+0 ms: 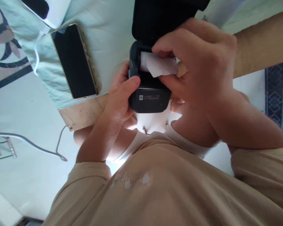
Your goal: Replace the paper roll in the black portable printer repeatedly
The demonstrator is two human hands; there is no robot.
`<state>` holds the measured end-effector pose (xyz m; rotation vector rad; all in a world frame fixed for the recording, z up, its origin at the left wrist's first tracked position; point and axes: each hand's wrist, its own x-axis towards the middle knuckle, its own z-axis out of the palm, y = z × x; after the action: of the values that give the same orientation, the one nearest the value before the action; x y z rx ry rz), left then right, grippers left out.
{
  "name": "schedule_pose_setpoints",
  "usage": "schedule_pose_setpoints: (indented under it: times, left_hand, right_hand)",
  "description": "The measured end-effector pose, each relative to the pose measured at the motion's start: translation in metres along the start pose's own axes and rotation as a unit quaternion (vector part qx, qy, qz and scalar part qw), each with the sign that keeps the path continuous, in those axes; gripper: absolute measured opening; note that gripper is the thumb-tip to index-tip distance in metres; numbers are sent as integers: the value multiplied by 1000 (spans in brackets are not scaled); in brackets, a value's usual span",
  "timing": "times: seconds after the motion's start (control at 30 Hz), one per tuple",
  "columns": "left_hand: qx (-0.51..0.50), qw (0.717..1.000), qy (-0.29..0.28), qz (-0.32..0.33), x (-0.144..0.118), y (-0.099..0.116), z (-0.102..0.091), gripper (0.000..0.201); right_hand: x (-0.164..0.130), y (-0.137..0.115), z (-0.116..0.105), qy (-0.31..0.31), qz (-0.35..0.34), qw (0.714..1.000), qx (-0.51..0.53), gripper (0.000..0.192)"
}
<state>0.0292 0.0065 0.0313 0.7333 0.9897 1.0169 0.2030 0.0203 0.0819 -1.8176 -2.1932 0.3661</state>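
Note:
A small black receipt printer (152, 102) is tilted near the table's wooden edge, its paper bay facing me. My left hand (120, 94) is wrapped round its left side, with the thumb pressed on the front corner. Inside the bay sits a white paper roll (143, 61), partly hidden. My right hand (202, 59) pinches the loose white paper end (163, 65) between thumb and fingers, over the bay. Behind the printer is a large black flat piece (165, 18); whether it is the printer's lid or a separate thing, I cannot tell.
A smartphone (74, 61) with a dark screen lies left of the printer on the pale green cloth (108, 28). Beyond it is a white device (58, 12) with a white cable (36, 55). The wooden edge (85, 111) runs above my knees. A grey cable (25, 141) crosses the lower left.

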Motion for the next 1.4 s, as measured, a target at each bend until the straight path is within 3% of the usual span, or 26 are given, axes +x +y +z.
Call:
schedule_pose_setpoints:
  times: [0.2,0.47,0.63,0.77,0.9,1.0,1.07,1.17,1.23,1.4]
  left_hand:
    - [13,1000,23,-4,-1,2,4,32]
    - [-6,1000,20,4,1,-2,2,37]
    - [-36,999,2,22,4,-5,-2,31]
    - [-40,997,-22,57,6,-10,-5,35]
    - [-40,997,-34,52,4,-11,-5,37]
    - [-64,996,-39,48,0,-9,-4,42]
    - [-73,996,-35,40,-3,-7,-4,65]
    - [-62,997,-37,32,-3,-7,-6,99]
    - [-63,996,-45,40,-1,-8,-8,101]
    - [-67,994,-60,58,2,-11,-8,85]
  right_hand:
    - [-5,17,6,127,-159,979,19,23]
    - [-9,26,17,218,-212,948,96,24]
    - [-8,27,21,152,-304,938,64,29]
    - [-12,22,22,107,-291,947,85,28]
    - [-12,26,22,71,-308,939,133,43]
    - [-10,32,21,90,-333,927,149,32]
    - [-12,35,19,108,-320,932,134,22]
    - [-18,34,16,72,-263,957,100,20]
    - [-21,32,13,38,-239,966,86,20]
    - [-18,29,8,12,-209,971,118,21]
